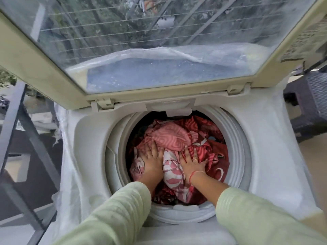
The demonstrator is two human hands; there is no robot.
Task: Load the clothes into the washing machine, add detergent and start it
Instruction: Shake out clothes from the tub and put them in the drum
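Clothes (177, 138) in drum; left hand (152, 159) & right hand (192, 160) press flat, fingers spread. Detergent, start left; lid (141, 50) up.

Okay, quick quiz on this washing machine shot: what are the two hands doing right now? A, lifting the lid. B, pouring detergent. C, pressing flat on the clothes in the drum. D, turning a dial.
C: the left hand and the right hand both lie palm down with fingers spread on the red and pink clothes inside the drum, while the lid already stands open.
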